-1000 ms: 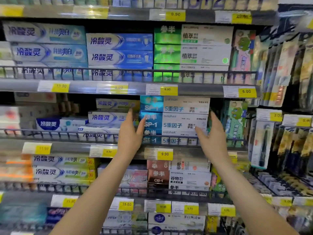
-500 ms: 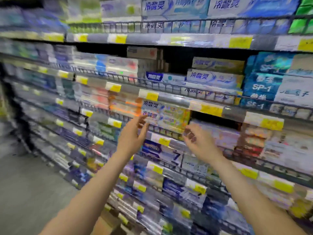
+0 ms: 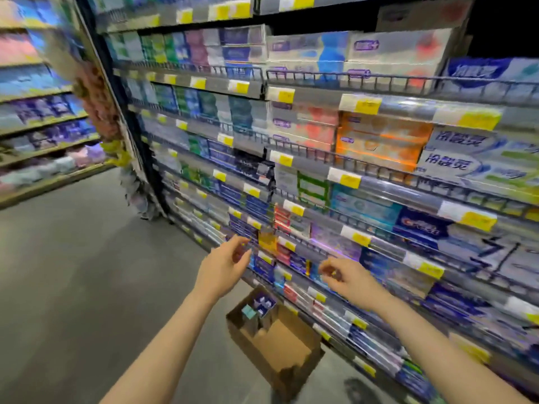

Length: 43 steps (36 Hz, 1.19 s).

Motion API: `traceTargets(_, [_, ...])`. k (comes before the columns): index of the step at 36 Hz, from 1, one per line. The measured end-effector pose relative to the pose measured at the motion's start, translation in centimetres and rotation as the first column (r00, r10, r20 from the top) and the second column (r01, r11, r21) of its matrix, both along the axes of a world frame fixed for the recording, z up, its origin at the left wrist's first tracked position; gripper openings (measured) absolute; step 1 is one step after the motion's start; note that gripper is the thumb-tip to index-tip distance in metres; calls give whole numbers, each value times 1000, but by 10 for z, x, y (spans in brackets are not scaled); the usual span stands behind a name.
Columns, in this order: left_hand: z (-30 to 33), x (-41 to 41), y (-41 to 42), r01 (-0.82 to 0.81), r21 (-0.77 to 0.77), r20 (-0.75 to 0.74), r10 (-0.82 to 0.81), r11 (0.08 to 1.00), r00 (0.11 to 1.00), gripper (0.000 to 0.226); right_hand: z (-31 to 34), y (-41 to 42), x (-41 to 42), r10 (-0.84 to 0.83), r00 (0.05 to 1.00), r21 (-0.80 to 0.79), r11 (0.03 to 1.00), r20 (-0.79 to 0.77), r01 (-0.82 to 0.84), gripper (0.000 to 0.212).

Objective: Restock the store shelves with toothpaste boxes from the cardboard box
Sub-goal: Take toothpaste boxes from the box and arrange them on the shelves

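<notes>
An open brown cardboard box [image 3: 280, 348] stands on the floor against the foot of the shelving. A few toothpaste boxes [image 3: 260, 306] stand on end in its far corner. My left hand [image 3: 223, 268] hovers in the air above and left of the box, fingers loosely curled, holding nothing. My right hand [image 3: 347, 279] hangs to the right of it in front of the lower shelves, fingers relaxed and empty. Toothpaste boxes [image 3: 478, 158] fill the shelves [image 3: 379, 176] on the right. The picture is blurred by motion.
Grey floor [image 3: 73, 272] spreads to the left of the cardboard box. A second shelving run [image 3: 38, 118] stands across the aisle at the far left. Hanging goods [image 3: 99, 103] cover the end of the toothpaste shelving. Wire rails and yellow price tags [image 3: 366, 104] line each shelf edge.
My view has swung left and down from the upper shelves to the floor and the cardboard box. Both hands have come down from the shelf, empty, with fingers now loosely curled.
</notes>
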State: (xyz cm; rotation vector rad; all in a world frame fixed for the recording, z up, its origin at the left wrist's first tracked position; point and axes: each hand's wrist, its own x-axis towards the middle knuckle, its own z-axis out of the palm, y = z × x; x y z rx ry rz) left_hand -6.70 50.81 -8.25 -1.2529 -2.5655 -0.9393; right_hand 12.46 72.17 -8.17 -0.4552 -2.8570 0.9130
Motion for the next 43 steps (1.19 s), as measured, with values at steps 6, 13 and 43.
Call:
traceTargets(6, [-46, -63, 5, 6, -81, 117, 4, 997, 993, 27, -50, 6, -50, -35, 989, -77, 996, 147, 47, 12])
traceTargets(13, [-116, -145, 36, 107, -256, 260, -38, 961, 965, 28, -127, 27, -123, -153, 961, -171, 966, 230, 195, 33])
traceTargets(43, [-305, -405, 103, 600, -267, 569, -379, 754, 730, 47, -250, -35, -349, -480, 653, -416, 514, 585, 750, 28])
